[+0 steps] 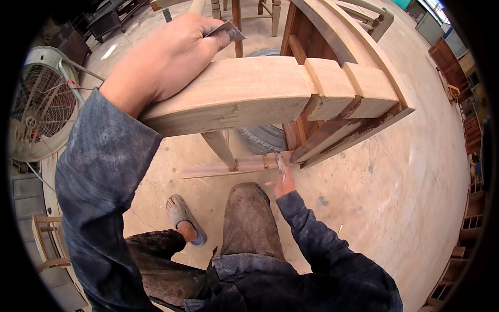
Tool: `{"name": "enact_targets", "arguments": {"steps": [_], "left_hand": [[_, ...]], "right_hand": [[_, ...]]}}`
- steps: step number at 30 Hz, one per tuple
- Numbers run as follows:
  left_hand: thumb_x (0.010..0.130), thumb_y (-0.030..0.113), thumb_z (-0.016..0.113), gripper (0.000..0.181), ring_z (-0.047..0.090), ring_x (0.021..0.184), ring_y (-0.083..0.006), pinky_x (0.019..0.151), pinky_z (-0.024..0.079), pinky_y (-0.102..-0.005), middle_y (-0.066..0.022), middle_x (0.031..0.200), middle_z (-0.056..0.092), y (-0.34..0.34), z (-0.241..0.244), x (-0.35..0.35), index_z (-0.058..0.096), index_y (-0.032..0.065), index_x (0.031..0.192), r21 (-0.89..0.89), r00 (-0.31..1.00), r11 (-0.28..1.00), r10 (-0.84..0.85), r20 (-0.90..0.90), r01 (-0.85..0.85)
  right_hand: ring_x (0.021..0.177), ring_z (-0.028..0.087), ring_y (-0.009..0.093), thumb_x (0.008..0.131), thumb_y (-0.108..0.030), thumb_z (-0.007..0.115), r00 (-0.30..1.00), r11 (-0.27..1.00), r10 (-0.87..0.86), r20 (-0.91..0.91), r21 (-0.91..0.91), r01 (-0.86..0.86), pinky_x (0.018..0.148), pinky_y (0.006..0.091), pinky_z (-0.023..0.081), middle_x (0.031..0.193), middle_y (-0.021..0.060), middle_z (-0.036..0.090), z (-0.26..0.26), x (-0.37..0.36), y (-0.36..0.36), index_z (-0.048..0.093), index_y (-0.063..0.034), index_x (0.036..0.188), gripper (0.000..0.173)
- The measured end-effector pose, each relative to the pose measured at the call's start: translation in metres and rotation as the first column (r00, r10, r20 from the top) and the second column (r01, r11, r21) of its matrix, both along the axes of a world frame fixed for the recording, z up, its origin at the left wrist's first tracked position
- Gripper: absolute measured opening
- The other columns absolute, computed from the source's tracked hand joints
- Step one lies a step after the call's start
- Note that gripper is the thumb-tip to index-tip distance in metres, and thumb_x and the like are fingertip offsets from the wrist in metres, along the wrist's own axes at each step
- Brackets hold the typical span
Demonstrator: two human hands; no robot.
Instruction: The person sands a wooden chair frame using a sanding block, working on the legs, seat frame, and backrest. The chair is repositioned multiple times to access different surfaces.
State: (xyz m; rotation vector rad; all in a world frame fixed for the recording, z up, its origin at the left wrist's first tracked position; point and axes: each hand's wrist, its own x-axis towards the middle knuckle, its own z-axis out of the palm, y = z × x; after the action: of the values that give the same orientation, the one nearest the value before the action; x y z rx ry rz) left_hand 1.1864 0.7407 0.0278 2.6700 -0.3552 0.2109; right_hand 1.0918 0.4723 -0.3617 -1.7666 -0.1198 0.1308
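Observation:
A wooden furniture frame, perhaps a chair on its side, lies before me with its thick upper leg [241,84] nearest the camera. Two grooves cut across that leg close to the curved rail [374,50]. My left hand [167,58] rests over the leg and pinches a grey piece of sandpaper [230,30] between thumb and fingers. Lower down, my right hand [285,184] touches the lower leg [249,163] near its joint with the frame. It holds a pale folded piece [280,165], probably sandpaper, slightly blurred. A round stretcher [218,150] meets the lower leg.
A rubber tyre [262,136] sits under and behind the frame. At left stands a large floor fan [43,105]. More wooden furniture frames [269,17] stand beyond, and wooden pieces [471,128] line the right side. My sandalled foot [185,218] is on the concrete floor [382,210].

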Motion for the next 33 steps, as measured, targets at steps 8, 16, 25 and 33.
{"name": "enact_targets", "arguments": {"steps": [8,16,25,33], "left_hand": [[0.103,0.025,0.051,0.034,0.058,0.076,-0.0190,0.078,0.048,-0.0313,-0.0137,0.085,0.067,0.001,0.003,-0.002,0.065,-0.0033,0.115,-0.049,1.000,0.999,-0.017,-0.019,0.016],[0.102,0.024,0.051,0.033,0.058,0.076,-0.0202,0.078,0.047,-0.0322,-0.0151,0.086,0.068,0.006,0.005,0.003,0.065,-0.0050,0.112,-0.018,1.000,0.999,-0.030,-0.001,0.030],[0.102,0.024,0.052,0.033,0.056,0.077,-0.0169,0.078,0.047,-0.0308,-0.0125,0.084,0.066,-0.004,0.003,0.001,0.065,-0.0039,0.113,-0.092,1.000,0.996,0.008,-0.026,-0.010],[0.103,0.025,0.050,0.034,0.053,0.073,-0.0116,0.072,0.046,-0.0287,-0.0062,0.082,0.064,0.004,0.010,0.000,0.067,-0.0019,0.114,0.038,1.000,0.999,0.013,-0.013,-0.013]], "right_hand": [[0.125,0.056,0.031,0.103,0.000,0.036,0.963,0.969,0.087,-0.255,-0.203,-0.141,0.089,0.0349,0.059,0.154,0.0171,0.042,0.011,0.005,0.043,0.027,-0.0129,0.156,0.056],[0.142,0.041,0.028,0.104,0.000,0.030,0.996,0.996,0.086,-0.024,0.000,-0.086,0.087,0.0327,0.062,0.161,0.0122,0.031,0.001,0.017,0.054,0.025,-0.0110,0.157,0.054],[0.104,0.066,0.043,0.099,-0.001,0.042,0.976,0.948,0.029,0.216,-0.317,0.042,0.091,0.0465,0.051,0.136,0.0273,0.056,-0.010,0.019,0.042,0.025,-0.0207,0.158,0.064],[0.118,0.062,0.039,0.103,-0.005,0.040,0.995,0.962,0.078,-0.054,-0.258,-0.090,0.090,0.0419,0.054,0.147,0.0215,0.049,0.050,-0.031,0.051,0.025,-0.0205,0.157,0.059]]}}
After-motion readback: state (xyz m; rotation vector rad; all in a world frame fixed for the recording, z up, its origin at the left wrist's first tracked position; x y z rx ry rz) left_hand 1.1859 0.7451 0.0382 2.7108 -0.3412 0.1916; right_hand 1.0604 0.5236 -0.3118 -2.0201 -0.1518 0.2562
